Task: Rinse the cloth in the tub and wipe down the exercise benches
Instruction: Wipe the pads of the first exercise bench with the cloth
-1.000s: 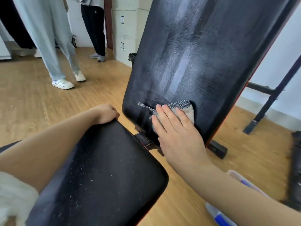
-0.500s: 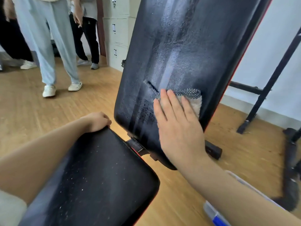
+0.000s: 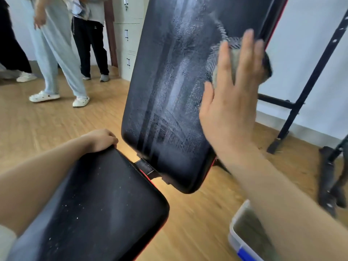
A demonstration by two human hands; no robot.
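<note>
A wooden floor is running back to a white wall and a stack of pale filing cabinets, where several bystanders are standing at the upper left, seen only from the waist down. In the foreground an exercise bench is filling most of the view. Its black backrest is leaning steeply upward, and its black seat pad, flecked with pale specks, is lying low and near the camera. The right hand is pressing a grey checked cloth flat against the backrest close to its right edge, with the fingers straight and spread apart (this part of the view is blurred, so the cloth's outline is hard to read). Pale streaks and smears are showing across the backrest's surface to the left of and below the cloth. The left hand is gripping the seat pad's far left corner, its fingers curling over the edge. A translucent plastic tub holding murky water is sitting on the floor at the lower right, partly hidden behind the right forearm. A black metal rack is standing against the wall to the right of the bench.
</note>
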